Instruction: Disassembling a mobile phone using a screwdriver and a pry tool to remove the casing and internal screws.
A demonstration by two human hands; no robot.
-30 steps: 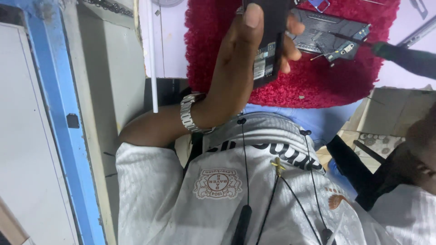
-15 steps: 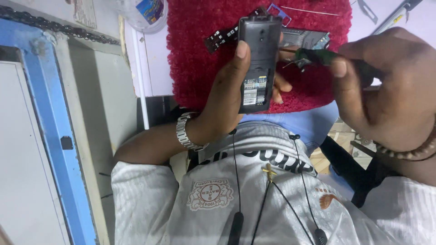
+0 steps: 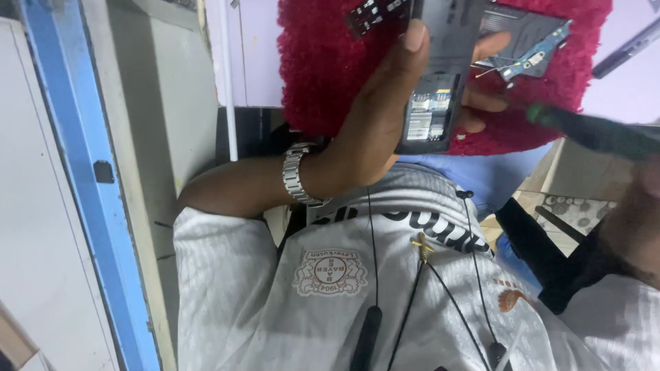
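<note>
Phone gripped over red mat

Head view: left hand (image 3: 385, 130) wraps one dark phone (image 3: 440, 75), thumb along its near edge, above a red fluffy mat (image 3: 323, 69) on the pale tabletop (image 3: 251, 55). One circuit board (image 3: 533, 58) lies beside it. Right hand (image 3: 636, 213), blurred at the frame's edge, carries one green-handled tool (image 3: 591, 130); its grip cannot be told. Open room lies left.

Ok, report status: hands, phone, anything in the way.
Left hand grips the opened phone over the red mat. Right hand blurred at frame edge, holding a dark tool near the phone. Loose circuit board lies on the mat behind.
</note>
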